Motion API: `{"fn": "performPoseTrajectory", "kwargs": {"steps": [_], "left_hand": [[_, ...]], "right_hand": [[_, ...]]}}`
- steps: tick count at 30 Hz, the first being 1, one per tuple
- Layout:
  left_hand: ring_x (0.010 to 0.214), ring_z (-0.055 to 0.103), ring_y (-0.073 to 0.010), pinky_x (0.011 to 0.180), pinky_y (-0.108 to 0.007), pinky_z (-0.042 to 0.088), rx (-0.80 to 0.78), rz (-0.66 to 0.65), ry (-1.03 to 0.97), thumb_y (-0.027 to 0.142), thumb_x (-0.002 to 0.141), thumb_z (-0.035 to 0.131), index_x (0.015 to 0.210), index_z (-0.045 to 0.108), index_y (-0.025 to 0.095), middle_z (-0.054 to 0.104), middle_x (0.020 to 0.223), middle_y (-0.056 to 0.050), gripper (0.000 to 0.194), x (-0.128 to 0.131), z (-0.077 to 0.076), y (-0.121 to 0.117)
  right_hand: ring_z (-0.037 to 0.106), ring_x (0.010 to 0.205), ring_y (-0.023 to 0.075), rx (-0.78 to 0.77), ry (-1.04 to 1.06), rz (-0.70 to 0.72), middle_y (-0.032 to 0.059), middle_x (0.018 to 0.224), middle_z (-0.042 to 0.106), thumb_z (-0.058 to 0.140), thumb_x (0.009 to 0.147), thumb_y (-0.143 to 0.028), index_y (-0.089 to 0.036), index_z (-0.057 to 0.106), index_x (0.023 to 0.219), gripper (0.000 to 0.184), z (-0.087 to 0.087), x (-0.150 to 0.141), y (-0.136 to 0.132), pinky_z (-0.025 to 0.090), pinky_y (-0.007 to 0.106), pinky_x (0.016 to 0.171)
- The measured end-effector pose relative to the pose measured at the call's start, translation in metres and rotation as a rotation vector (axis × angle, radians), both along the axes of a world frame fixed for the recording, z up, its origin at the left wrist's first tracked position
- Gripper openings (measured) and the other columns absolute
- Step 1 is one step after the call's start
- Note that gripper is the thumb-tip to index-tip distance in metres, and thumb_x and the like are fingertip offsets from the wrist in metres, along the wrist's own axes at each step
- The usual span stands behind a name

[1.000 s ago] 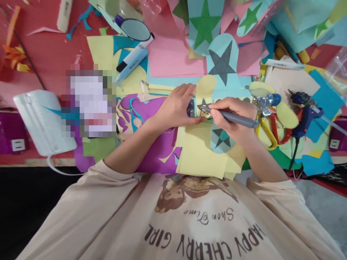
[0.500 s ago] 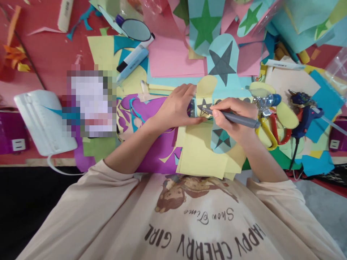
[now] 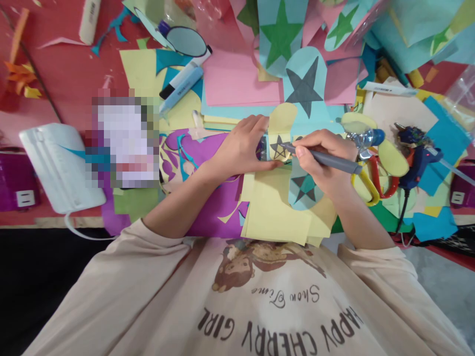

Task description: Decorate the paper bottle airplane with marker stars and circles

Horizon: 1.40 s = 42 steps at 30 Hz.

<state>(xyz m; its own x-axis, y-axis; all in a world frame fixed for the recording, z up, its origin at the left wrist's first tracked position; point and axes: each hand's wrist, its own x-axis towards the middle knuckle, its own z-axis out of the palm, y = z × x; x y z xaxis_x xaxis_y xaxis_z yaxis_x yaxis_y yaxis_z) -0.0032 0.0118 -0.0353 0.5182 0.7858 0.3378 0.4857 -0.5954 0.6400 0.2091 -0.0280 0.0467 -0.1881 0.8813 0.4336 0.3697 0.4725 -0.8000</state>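
Observation:
A grey marker (image 3: 336, 162) is pinched in my right hand (image 3: 326, 155), its tip at the right-hand point of a star outline (image 3: 279, 147) on a small pale-yellow paper (image 3: 284, 116). That paper lies over a clear plastic bottle (image 3: 361, 141), on its side with its blue-capped neck to the right. My left hand (image 3: 241, 148) grips the bottle's left end, thumb below and fingers above. Just below hangs a light-blue rounded flap (image 3: 302, 200) with a dark-edged star. Above, another light-blue flap (image 3: 315, 62) bears a dark grey star. My right hand hides part of the bottle.
Yellow sheets (image 3: 276, 212) and purple paper (image 3: 218, 212) lie nearest my body. To the right are scissors (image 3: 389, 185) with red and yellow handles and a blue glue gun (image 3: 417, 165). A light-blue marker (image 3: 181, 89) and a white case (image 3: 61, 168) lie left.
My right hand and the marker have shifted slightly right, the tip passing from the star's middle to its right side. My left hand and the bottle have stayed put.

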Motion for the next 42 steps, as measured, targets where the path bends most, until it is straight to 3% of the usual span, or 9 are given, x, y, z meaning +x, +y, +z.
{"fn": "performPoseTrajectory", "kwargs": {"steps": [15,21,32,38,42], "left_hand": [[0.113,0.065,-0.0366,0.099,-0.055,0.052,0.009,-0.004,-0.002,0.069,0.079,0.077,0.136,0.047,0.027,0.064,0.116,-0.011,0.077,0.0004,-0.0014,-0.0005],[0.108,0.067,-0.0354,0.095,-0.054,0.055,0.023,0.012,-0.002,0.072,0.077,0.077,0.132,0.05,0.027,0.064,0.113,-0.011,0.076,0.0005,-0.0007,0.0],[0.109,0.067,-0.0351,0.093,-0.054,0.056,0.012,0.004,-0.003,0.068,0.077,0.079,0.132,0.05,0.028,0.064,0.113,-0.011,0.074,-0.0013,0.0013,0.0001],[0.109,0.066,-0.0358,0.096,-0.054,0.054,0.015,0.003,-0.006,0.074,0.079,0.074,0.133,0.049,0.027,0.064,0.114,-0.011,0.076,-0.0002,-0.0007,0.0002],[0.109,0.066,-0.0363,0.098,-0.055,0.053,-0.001,0.016,-0.006,0.078,0.077,0.074,0.132,0.051,0.027,0.065,0.113,-0.011,0.078,0.0003,-0.003,0.0005]], "right_hand": [[0.061,0.054,0.0084,0.051,-0.033,0.091,-0.0036,0.064,0.071,0.064,0.092,-0.026,-0.022,0.065,0.073,0.019,0.0027,0.0014,0.0017,0.049,0.023,0.052],[0.061,0.054,0.0094,-0.005,-0.036,0.017,-0.0023,0.071,0.074,0.063,0.096,-0.036,-0.024,0.067,0.08,0.021,-0.0016,0.0044,0.001,0.053,0.025,0.051],[0.061,0.053,0.0084,0.037,0.012,0.064,-0.0042,0.065,0.071,0.066,0.091,-0.024,-0.024,0.063,0.075,0.016,0.0022,0.0008,0.0018,0.051,0.023,0.051],[0.06,0.053,0.0089,0.027,-0.012,0.085,-0.0039,0.062,0.068,0.064,0.091,-0.028,-0.022,0.062,0.069,0.022,0.0023,0.0024,0.0024,0.048,0.025,0.051],[0.057,0.051,0.0085,-0.015,0.013,0.007,-0.0036,0.063,0.069,0.063,0.093,-0.035,-0.023,0.064,0.071,0.025,0.0024,0.0028,0.001,0.046,0.026,0.05]]}}
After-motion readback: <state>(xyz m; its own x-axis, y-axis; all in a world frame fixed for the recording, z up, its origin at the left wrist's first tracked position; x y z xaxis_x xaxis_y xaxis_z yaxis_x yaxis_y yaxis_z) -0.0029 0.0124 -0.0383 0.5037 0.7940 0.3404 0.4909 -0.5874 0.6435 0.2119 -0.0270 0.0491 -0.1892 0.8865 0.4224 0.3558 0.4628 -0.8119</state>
